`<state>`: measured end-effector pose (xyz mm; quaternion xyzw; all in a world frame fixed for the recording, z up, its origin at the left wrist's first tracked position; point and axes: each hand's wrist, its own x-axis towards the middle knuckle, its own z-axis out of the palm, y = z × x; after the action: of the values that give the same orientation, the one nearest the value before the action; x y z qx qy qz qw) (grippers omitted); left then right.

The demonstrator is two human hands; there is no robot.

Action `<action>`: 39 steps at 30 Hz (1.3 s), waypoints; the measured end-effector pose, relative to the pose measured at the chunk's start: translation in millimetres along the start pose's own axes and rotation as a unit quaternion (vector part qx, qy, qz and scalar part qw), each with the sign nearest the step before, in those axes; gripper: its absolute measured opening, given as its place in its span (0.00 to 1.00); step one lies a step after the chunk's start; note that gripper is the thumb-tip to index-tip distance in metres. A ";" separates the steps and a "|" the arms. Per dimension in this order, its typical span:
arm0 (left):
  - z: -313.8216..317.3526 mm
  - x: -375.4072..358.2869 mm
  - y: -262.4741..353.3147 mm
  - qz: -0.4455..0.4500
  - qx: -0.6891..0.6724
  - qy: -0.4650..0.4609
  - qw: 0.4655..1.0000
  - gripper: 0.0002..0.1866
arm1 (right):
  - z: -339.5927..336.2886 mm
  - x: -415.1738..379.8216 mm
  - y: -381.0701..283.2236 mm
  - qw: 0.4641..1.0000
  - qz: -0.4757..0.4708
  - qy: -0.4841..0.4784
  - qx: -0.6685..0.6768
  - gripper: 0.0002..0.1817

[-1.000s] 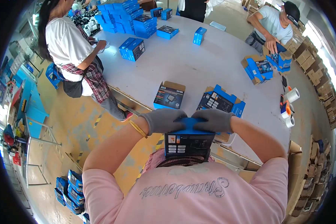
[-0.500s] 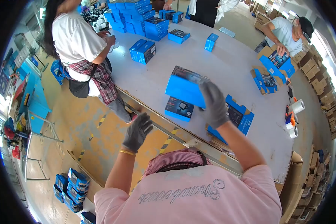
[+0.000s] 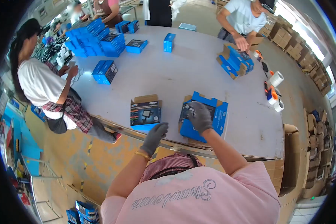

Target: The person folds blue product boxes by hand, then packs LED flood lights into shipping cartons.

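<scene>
My right hand (image 3: pixel 200 117), in a grey glove, rests on flattened blue cartons (image 3: pixel 219 115) near the table's front edge, fingers reaching toward their left side. To the left lies a blue box (image 3: pixel 145 113) with a picture of a lamp on its dark top face and a brown cardboard flap at its far side. Part of another blue box shows under it. My left hand (image 3: pixel 155 138), also gloved in grey, hovers by that box's near right corner, fingers stretched out and holding nothing.
Blue boxes (image 3: pixel 105 72) stand across the table (image 3: pixel 168 78), with a tall stack (image 3: pixel 87 39) at the far left. Tape rolls (image 3: pixel 276 79) line the right edge. One person (image 3: pixel 44 80) stands at left; another (image 3: pixel 244 18) handles cartons at far right. An open brown carton (image 3: pixel 290 160) stands at right.
My right hand has let go of the blue box, now lying on the other one, and moved onto the flattened cartons. My left hand has come closer to the box. The view has turned right.
</scene>
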<state>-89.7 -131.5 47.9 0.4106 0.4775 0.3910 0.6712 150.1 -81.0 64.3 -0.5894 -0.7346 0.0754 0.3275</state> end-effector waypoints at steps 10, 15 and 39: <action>102.6 108.6 -3.7 0.055 0.379 -0.006 0.924 0.30 | -57.3 -37.8 121.4 0.922 0.383 0.014 0.047 0.37; 110.9 119.3 -25.8 0.046 0.350 0.063 0.933 0.24 | -51.7 -38.8 130.0 0.884 0.430 0.080 0.164 0.39; 38.9 -80.7 59.4 0.234 -0.016 -0.098 0.967 0.52 | -95.8 -80.7 9.0 0.856 0.070 -0.161 0.487 0.31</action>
<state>-79.3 -191.2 136.7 0.5362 0.2940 0.5025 0.6111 219.4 -178.6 102.3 -0.3841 -0.6033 0.5400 0.4437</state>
